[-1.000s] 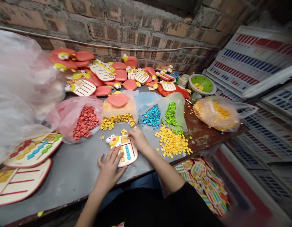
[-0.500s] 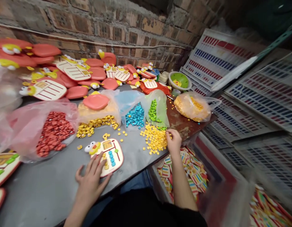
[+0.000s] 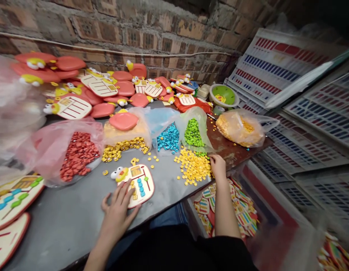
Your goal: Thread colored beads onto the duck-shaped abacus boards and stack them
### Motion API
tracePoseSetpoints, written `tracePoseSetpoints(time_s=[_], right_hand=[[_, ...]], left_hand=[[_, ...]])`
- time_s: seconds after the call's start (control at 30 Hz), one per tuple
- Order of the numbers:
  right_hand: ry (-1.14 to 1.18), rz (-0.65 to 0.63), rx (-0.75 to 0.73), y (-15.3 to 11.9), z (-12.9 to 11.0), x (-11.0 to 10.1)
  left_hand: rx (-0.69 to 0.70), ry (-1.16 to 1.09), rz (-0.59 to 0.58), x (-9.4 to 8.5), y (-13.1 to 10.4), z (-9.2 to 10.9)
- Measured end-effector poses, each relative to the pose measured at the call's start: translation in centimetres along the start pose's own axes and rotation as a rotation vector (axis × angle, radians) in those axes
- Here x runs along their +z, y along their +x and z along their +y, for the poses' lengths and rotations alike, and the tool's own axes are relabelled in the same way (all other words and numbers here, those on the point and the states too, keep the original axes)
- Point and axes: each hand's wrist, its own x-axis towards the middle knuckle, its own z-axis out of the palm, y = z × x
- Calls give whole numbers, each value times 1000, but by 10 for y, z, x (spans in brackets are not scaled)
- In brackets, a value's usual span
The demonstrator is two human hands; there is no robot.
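My left hand (image 3: 118, 205) lies with fingers spread over the lower left of a cream toy board (image 3: 147, 187) with red edging and a yellow, goggle-eyed head. Blue pieces sit in one row of the board and a green piece on another; yellow pieces show beside my fingertips. My right hand (image 3: 218, 168) is closed in a pinch at the right edge of a heap of small yellow pieces (image 3: 192, 165). Whatever its fingers hold is hidden. Just behind that heap, green pieces (image 3: 193, 132) spill from a clear bag.
Bags of red pieces (image 3: 78, 156), gold pieces (image 3: 125, 147) and blue pieces (image 3: 168, 138) line the table. Behind them, toy boards (image 3: 99, 86) pile against the brick wall. A bag of orange pieces (image 3: 236, 128) stands far right. Below the table edge, a crate holds finished-looking boards (image 3: 243, 212).
The view has turned slightly left, so everything appears farther right and more boards show at lower left. Both hands stay nearly in place, the right one still pinched beside the yellow heap.
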Motion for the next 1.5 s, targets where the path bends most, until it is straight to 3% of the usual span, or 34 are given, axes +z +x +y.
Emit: tracePoseSetpoints(time_s=[0.3, 0.4, 0.47, 0.53, 0.63, 0.73, 0.8, 0.9, 1.0, 1.13, 1.2, 1.3, 1.4, 1.5], right_hand=[[63, -88, -18, 1, -13, -3], [111, -3, -47, -2, -31, -6], [226, 105, -59, -6, -59, -5], [404, 130, -100, -15, -100, 0], [612, -123, -273, -33, -173, 19], [607, -377, -515, -45, -231, 48], [496, -442, -638, -47, -253, 69], [266, -436, -745, -45, -264, 89], [145, -418, -806, -49, -265, 85], [225, -486, -874, -64, -255, 52], [316, -478, -797, -67, -238, 34], [303, -289, -530, -54, -187, 11], [87, -90, -264, -25, -118, -5], [-86, -61, -81, 1, -62, -12]], left_hand=[[36, 6, 24, 2, -1, -3], [30, 1, 24, 0, -1, -1], [29, -3, 23, -2, 0, 1], [16, -11, 17, -4, 0, 4], [-11, -21, 0, -7, 0, 7], [-15, -25, -3, -8, 0, 7], [-10, -20, -1, -7, -1, 7], [-6, -17, 10, -7, -1, 8], [-9, -26, 26, -7, -1, 9], [4, -12, 45, -6, -1, 6], [22, -3, 51, -4, -1, 3], [44, -3, 63, -1, -1, 1], [36, -5, 71, -2, -1, 2], [36, -8, 82, -2, -1, 3]])
